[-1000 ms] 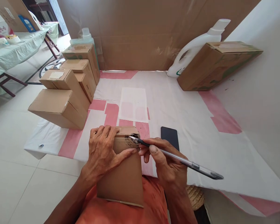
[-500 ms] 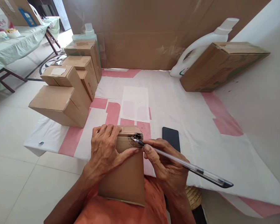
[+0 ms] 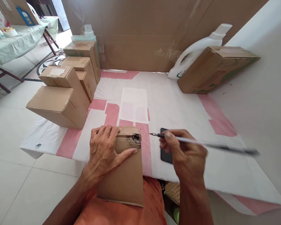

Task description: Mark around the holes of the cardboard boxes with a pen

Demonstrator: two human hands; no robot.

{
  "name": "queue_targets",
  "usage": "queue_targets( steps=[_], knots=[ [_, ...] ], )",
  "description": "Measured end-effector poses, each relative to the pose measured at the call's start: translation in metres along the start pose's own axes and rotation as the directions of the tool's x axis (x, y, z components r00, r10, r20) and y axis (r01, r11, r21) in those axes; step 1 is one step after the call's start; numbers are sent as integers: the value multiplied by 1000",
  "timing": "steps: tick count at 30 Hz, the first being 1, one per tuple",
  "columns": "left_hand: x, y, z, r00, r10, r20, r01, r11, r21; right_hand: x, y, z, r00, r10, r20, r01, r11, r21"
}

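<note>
— Where's the left hand (image 3: 104, 150)?

— Flat and spread, palm down, fingers (image 3: 105, 132) curled over the far edge, thumb stretched out to the right. The forearm comes up from the lower left, bare.

— And the right hand (image 3: 184, 152)?

— Lifted, off to the right, well apart from the left. Thumb and fingertips pinched closed in a writing grip, knuckles up, wrist straight, forearm rising from the bottom edge.
</note>
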State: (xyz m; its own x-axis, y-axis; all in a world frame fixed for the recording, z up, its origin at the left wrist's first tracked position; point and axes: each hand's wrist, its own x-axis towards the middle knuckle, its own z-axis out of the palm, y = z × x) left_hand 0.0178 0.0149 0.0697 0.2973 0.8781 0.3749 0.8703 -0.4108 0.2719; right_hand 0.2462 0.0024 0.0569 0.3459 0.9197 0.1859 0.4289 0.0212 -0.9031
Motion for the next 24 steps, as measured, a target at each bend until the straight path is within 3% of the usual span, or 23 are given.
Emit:
queue_targets(
  steps=[2,4,6,10,13,16,20,22,24],
  knots=[
    [0,0,-1,1000,6,-10,-6,1000,5,23,14,7,972,142,188,-74,943,-325],
    [0,-1,-2,1000,17,-24,-16,1000,19,41,28,19,895,312,318,-60,792,-608],
    [-1,-3,-3,999,32,-32,-31,999,39,50,38,30,853,389,349,-42,717,-696],
    [0,-6,-2,997,71,-40,-68,995,75,47,46,44,832,418,365,-23,683,-730],
    [1,-7,-1,995,90,-42,-85,992,97,38,45,42,835,410,366,-18,686,-727],
    [2,-7,-1,995,91,-35,-87,990,110,28,48,29,863,408,296,-63,670,-740],
    [1,-7,0,996,84,-39,-80,990,115,7,60,-3,909,417,18,-237,553,-799],
    [1,-7,0,995,85,-42,-80,990,113,-5,68,-19,899,427,-98,-321,492,-809],
    [1,-7,1,995,85,-42,-80,991,110,-13,77,-29,881,457,-122,-360,481,-799]
  ],
)
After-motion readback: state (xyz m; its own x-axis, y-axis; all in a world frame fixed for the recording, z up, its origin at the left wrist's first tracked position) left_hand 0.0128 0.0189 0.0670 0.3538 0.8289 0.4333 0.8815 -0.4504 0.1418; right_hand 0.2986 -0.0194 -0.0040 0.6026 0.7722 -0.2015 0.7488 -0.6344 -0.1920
